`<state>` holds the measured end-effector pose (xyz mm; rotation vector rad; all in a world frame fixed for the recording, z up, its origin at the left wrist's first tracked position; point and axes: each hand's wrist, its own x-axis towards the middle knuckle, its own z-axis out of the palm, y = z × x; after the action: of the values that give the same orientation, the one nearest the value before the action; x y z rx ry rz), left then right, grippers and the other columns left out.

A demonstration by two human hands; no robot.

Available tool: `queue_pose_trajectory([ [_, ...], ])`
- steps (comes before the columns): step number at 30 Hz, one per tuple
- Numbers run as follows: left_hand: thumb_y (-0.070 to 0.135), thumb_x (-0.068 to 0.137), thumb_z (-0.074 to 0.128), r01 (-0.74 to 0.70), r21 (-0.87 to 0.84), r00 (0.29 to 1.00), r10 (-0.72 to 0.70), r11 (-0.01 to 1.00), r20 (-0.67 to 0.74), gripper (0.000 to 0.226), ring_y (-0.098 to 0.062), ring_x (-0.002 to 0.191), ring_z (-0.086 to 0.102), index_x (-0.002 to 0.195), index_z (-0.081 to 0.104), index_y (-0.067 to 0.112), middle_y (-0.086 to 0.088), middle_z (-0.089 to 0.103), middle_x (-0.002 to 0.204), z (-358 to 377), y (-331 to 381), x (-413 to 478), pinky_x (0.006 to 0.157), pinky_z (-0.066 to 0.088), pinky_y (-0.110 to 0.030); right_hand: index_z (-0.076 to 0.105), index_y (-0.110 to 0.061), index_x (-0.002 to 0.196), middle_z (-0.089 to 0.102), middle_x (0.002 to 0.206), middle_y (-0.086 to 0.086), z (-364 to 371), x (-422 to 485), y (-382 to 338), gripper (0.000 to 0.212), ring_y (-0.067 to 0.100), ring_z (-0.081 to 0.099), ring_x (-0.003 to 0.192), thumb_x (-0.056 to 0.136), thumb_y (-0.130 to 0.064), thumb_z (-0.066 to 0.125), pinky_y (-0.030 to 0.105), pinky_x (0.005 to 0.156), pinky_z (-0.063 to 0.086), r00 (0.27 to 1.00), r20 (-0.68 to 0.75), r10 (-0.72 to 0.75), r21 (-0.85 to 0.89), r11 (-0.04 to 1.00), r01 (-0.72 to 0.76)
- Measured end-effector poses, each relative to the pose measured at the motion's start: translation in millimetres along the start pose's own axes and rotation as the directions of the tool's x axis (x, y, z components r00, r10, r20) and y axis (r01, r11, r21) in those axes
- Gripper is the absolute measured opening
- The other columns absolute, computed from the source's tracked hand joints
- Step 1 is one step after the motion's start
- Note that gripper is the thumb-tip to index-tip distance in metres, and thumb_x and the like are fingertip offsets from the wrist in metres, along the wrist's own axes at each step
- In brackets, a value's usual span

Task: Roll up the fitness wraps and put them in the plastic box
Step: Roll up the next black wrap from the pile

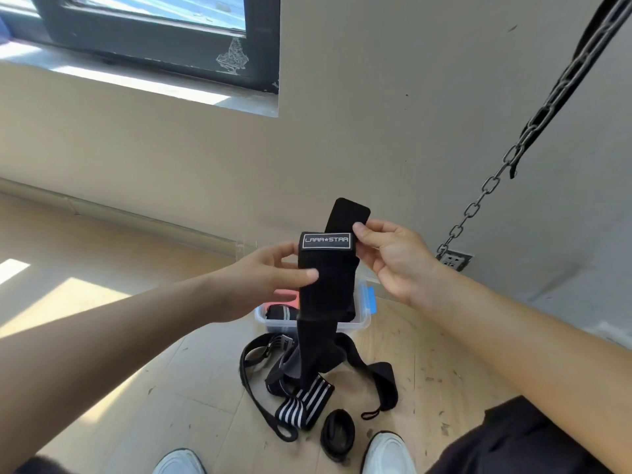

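Observation:
A long black fitness wrap (325, 289) with a white-lettered label hangs in front of me, its lower end trailing to the floor. My left hand (263, 278) pinches its left edge below the label. My right hand (390, 258) pinches the top right edge beside the label, where a black end flap sticks up. Behind and below the wrap stands a clear plastic box (362, 319) with a blue latch; a rolled black wrap with grey stripes (282, 314) lies inside. On the floor lies a heap of wraps, one black with white stripes (302, 403).
A black strap with a loop (254, 395) and a small black rolled band (337, 437) lie on the wooden floor near my white shoes (388, 453). A metal chain (492, 186) hangs at the right by a wall socket. A window sits upper left.

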<state>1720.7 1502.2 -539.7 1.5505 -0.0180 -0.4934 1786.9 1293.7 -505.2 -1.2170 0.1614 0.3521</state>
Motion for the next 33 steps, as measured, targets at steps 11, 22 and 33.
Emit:
queue_pose_trajectory([
  [11,0.005,0.098,0.062,0.006,0.097,0.999,-0.003,0.995,-0.036,0.027,-0.031,0.109,0.073,0.124,0.069,0.007,-0.013,0.077,0.115,-0.1,-11.0,-10.3,0.093,0.058,-0.042,0.066,-0.014,0.092,0.068,0.089,0.002,-32.0,27.7,-30.3,0.010,0.012,0.062,0.074,0.089,-0.012,0.075,0.025,0.066,0.048,0.978,-0.156,-0.135,-0.308,0.948,0.082],
  [22,0.003,0.105,0.049,0.016,0.028,0.999,-0.017,0.999,0.030,0.031,-0.030,0.119,0.068,0.129,0.066,0.009,-0.014,0.072,0.126,0.0,-2.1,-4.2,0.100,0.054,-0.043,0.061,-0.009,0.090,0.062,0.094,0.014,-18.0,10.5,-27.2,0.010,0.022,0.063,0.081,0.099,-0.004,0.059,0.041,0.080,0.063,0.961,0.276,-0.016,-0.269,0.959,0.093],
  [33,0.006,0.104,0.051,0.038,-0.036,0.999,-0.038,0.999,-0.002,0.028,-0.026,0.114,0.070,0.126,0.068,0.008,-0.012,0.074,0.121,1.5,-3.5,-1.6,0.095,0.057,-0.037,0.061,-0.010,0.088,0.060,0.077,0.002,-13.1,0.2,-8.9,0.011,0.019,0.059,0.078,0.097,-0.005,0.062,0.037,0.079,0.062,0.934,0.358,0.019,-0.340,0.934,0.111],
])
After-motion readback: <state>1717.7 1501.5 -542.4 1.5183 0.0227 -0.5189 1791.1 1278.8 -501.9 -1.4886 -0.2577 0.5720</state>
